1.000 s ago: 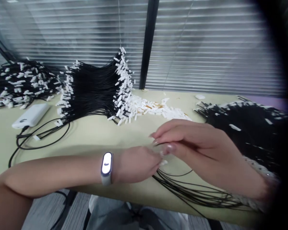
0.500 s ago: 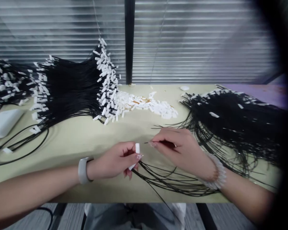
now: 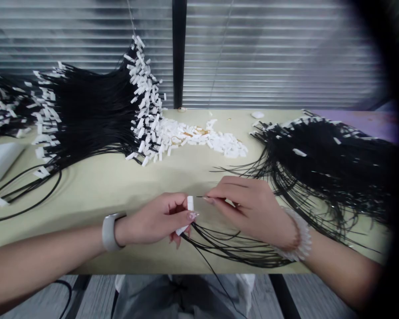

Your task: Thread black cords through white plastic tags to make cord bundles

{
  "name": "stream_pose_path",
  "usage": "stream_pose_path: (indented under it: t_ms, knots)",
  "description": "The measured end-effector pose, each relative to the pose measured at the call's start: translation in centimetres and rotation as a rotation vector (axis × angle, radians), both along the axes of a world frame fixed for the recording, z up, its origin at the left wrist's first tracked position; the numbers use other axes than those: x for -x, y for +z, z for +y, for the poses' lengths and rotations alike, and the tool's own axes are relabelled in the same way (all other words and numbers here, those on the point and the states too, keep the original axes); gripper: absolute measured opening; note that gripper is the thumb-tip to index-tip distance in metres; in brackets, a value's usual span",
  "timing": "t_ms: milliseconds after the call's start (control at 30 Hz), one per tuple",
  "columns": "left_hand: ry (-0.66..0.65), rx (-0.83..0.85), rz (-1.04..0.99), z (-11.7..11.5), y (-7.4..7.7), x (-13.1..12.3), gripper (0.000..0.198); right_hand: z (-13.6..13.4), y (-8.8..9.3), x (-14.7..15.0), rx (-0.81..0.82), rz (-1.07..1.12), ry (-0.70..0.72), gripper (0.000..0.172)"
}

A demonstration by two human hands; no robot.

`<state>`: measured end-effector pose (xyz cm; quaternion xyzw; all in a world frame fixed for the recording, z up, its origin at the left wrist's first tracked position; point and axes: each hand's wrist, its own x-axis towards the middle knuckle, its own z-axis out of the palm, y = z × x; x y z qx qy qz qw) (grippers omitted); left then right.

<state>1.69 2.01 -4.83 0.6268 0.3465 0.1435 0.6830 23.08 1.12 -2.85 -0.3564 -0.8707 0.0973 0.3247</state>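
Note:
My left hand (image 3: 159,219) pinches a small white plastic cap (image 3: 189,204) upright, with a second white piece and several thin black cords (image 3: 226,248) under its fingers. My right hand (image 3: 249,206) pinches the tip of one black cord (image 3: 201,197) and holds it right beside the cap's side. Both hands hover just above the pale green table (image 3: 113,186) near its front edge. A white band sits on my left wrist and a beaded bracelet on my right.
A big bundle of black cords with white caps (image 3: 96,110) lies at the back left. Loose white caps (image 3: 216,141) are heaped at the back centre. A tangled pile of uncapped black cords (image 3: 322,164) fills the right. A white box (image 3: 0,159) sits at the far left edge.
One second ago my hands overlapped low over the cords. They have since separated, my left now showing the white cap, my right bringing a cord tip up to it. The view shifted right.

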Motion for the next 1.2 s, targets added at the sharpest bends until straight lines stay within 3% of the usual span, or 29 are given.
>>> stream_pose_path:
  t_ms: [167,400,633,800,867,967,1067,1200]
  knots:
    - [0.005,-0.021,0.026,0.0,0.0,0.0,0.028,0.0,-0.2,-0.2,-0.020,-0.072,0.079,0.015]
    - [-0.009,-0.045,0.043,-0.1,-0.2,-0.1,0.027,-0.1,-0.5,-0.2,-0.199,-0.186,-0.025,0.016]
    - [-0.052,-0.089,0.087,-0.2,-0.3,-0.1,0.028,-0.2,-1.1,0.7,-0.187,-0.176,0.024,0.017]
    - [0.030,-0.071,0.029,-0.1,-0.6,-0.2,0.026,-0.9,0.6,0.7,-0.295,-0.090,-0.097,0.007]
    - [0.055,-0.078,-0.001,-0.2,-0.7,-0.2,0.026,-1.7,1.6,0.5,-0.224,-0.087,-0.081,0.006]
    - [0.069,-0.110,-0.020,-0.3,-0.6,-0.3,0.026,-2.4,2.1,0.3,0.035,-0.196,0.040,0.013]
    - [0.099,-0.145,0.000,-0.5,-0.7,-0.4,0.027,-2.5,1.3,0.5,0.201,-0.330,0.066,0.019]
    - [0.111,-0.158,0.032,-0.7,-0.7,-0.5,0.026,-2.3,-0.1,1.3,0.228,-0.415,0.073,0.028]
